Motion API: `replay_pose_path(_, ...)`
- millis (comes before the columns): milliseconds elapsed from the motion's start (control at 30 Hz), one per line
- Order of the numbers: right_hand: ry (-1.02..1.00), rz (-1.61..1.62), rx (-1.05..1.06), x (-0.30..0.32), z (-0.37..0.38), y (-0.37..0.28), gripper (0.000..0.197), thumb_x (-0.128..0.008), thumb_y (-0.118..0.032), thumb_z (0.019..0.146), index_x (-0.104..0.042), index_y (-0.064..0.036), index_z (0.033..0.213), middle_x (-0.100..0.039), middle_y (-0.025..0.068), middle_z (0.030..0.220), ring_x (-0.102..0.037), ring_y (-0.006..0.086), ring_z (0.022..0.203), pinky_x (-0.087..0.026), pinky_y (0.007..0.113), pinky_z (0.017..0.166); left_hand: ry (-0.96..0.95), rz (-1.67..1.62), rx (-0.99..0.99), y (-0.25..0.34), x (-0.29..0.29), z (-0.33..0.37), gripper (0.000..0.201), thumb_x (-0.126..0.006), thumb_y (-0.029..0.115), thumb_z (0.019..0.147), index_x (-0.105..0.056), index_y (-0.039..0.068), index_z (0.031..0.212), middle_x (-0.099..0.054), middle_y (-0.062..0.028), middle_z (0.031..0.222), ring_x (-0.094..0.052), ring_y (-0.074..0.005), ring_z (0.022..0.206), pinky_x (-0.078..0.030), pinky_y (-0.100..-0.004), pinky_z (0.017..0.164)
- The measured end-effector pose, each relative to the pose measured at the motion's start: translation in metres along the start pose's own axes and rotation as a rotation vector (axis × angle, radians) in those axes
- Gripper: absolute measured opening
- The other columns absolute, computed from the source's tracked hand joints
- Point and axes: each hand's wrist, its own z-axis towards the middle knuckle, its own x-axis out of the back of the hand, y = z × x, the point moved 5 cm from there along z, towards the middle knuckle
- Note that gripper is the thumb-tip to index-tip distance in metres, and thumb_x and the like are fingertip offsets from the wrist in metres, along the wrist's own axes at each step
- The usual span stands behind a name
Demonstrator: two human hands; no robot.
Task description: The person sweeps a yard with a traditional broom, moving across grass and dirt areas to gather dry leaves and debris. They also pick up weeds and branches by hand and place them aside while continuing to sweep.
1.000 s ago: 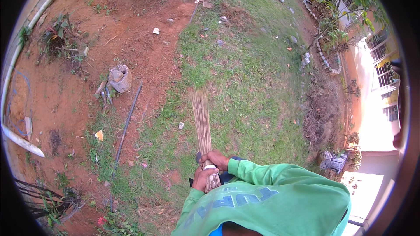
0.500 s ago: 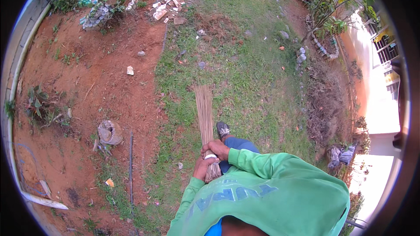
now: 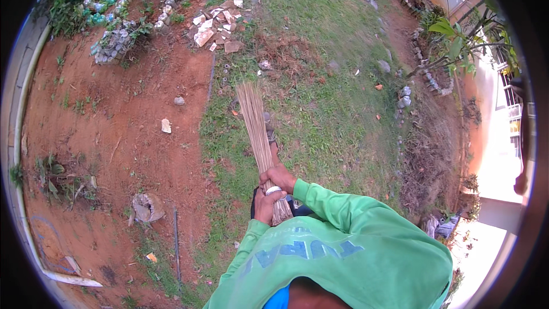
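Both hands hold the stick broom [image 3: 255, 129]; left hand [image 3: 265, 206] wraps the near butt end, just nearer than the white band [image 3: 274, 190]; right hand [image 3: 279, 176] is closed round the stalks just beyond the band; both grips narrow, fingers curled, same hold as in the earlier views. Broom lies near centre, over the grass [image 3: 326, 120], tips pointing far and slightly left; tips have swung left versus half a second ago; cannot tell if they touch ground.

Viewpoint also differs; the broken-tile pile [image 3: 217, 26], far left of centre, shows larger, so the person seems to have come forward; the shoe [image 3: 270, 135], half a second ago clear to the right of the broom, is now partly hidden behind it; judged as a step taken mid-carry or mid-sweep, broom under steady two-hand control, now over a farther stretch of lawn.

Around: dry grass patch [image 3: 289, 51] far, beyond the tips; bare red soil [image 3: 137, 114] left; stump-like block [image 3: 147, 208] and dark pipe [image 3: 176, 246] near left; brown brush [image 3: 426, 149] right; green sweatshirt [image 3: 343, 240] fills near right.
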Motion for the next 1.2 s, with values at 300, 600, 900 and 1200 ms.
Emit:
replay_pose_path(300, 0.055, -0.373, 0.068, 0.098, 0.255, -0.213, 0.03, -0.071, -0.021, 0.061, -0.071, 0.0021, 0.081, -0.065, 0.0231, 0.095, -0.057, 0.0314, 0.096, -0.045, 0.035, 0.087, 0.051, -0.12, 0.015, 0.15, -0.057, 0.309, 0.034, -0.066, 0.005, 0.07, -0.057, -0.003, 0.102, -0.062, -0.0062, 0.083, -0.063, -0.0174, 0.068, -0.052, -0.0287, 0.062)
replay_pose_path(600, 0.14, 0.055, -0.117, 0.24, 0.428, -0.237, 0.019, -0.065, -0.008, 0.066, -0.072, 0.0037, 0.079, -0.07, 0.0118, 0.083, -0.065, 0.0235, 0.079, -0.05, 0.034, 0.079, -0.202, 0.372, 0.321, 0.168, -0.142, 0.551, 0.036, -0.067, 0.014, 0.064, -0.063, -0.008, 0.093, -0.065, -0.0114, 0.076, -0.064, -0.0203, 0.074, -0.051, -0.0325, 0.07)
replay_pose_path(900, -0.017, -0.063, -0.237, 0.287, 0.31, -0.235, 0.019, -0.069, -0.011, 0.069, -0.073, 0.0011, 0.083, -0.07, 0.0128, 0.084, -0.066, 0.0223, 0.079, -0.051, 0.033, 0.078, -0.022, 0.3, 0.267, 0.164, -0.214, 0.435, 0.057, -0.074, 0.02, 0.055, -0.056, -0.009, 0.101, -0.061, -0.0161, 0.091, -0.06, -0.0258, 0.091, -0.047, -0.0319, 0.082)
replay_pose_path(1200, -0.228, 0.099, -0.409, 0.336, 0.173, -0.259, 0.032, -0.061, 0.009, 0.07, -0.052, 0.0035, 0.1, -0.062, 0.0159, 0.079, -0.064, 0.0255, 0.063, -0.056, 0.039, 0.058, 0.245, 0.058, 0.152, 0.095, -0.321, 0.294, 0.067, -0.075, 0.033, 0.06, -0.051, -0.011, 0.104, -0.057, -0.0228, 0.103, -0.06, -0.0322, 0.097, -0.049, -0.0372, 0.079)
